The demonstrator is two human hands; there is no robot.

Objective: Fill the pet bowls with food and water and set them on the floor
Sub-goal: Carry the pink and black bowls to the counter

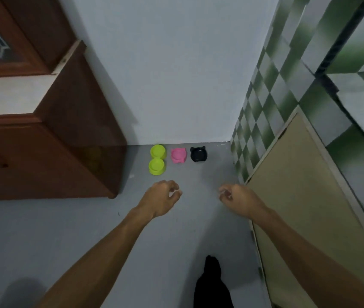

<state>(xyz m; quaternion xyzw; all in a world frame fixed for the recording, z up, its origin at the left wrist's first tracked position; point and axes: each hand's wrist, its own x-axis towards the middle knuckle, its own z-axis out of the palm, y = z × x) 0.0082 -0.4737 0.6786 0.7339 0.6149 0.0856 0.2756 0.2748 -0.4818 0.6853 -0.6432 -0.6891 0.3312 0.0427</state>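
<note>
Bowls: green [157,160], pink [178,155], black [198,154] along wall [176,85] edge, centre.
Floor [101,221]: open before them.
Left hand [162,197], right hand [238,200]: loosely curled, empty.

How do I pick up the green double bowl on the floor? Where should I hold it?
Probably from above, at the narrow waist of the green double bowl, where its two cups join. It lies flat, one cup nearer the wall, and the pink bowl sits close on its right, so straight down seems easiest.
</note>
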